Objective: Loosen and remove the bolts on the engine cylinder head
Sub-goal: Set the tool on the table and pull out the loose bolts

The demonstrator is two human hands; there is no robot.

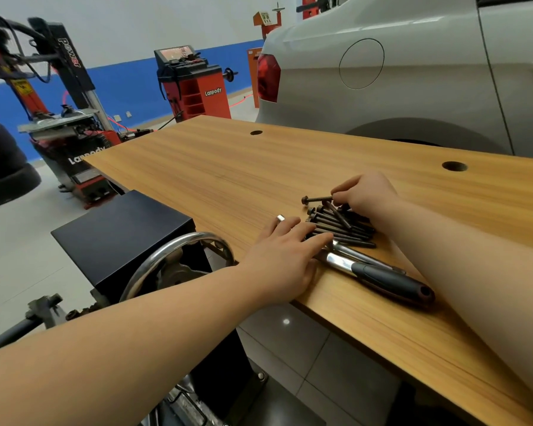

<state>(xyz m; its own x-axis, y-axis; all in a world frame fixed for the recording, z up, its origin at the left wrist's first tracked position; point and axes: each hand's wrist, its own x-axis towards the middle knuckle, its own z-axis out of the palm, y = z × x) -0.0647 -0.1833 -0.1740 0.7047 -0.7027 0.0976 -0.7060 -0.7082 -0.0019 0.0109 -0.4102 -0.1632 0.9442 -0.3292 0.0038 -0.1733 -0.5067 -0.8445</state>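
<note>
While right hand (366, 192) pinches slender dark bolt (317, 198).

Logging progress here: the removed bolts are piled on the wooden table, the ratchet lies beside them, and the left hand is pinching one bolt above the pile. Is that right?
Not quite: the head view shows the right hand pinching the single bolt above the pile of bolts. The left hand lies flat, fingers over the pile and the ratchet. The rest holds: pile and ratchet lie on the wooden table.

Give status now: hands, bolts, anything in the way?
Right hand pinching one bolt. Left hand flat over bolt pile. Ratchet wrench beside pile, no obstruction.
</note>
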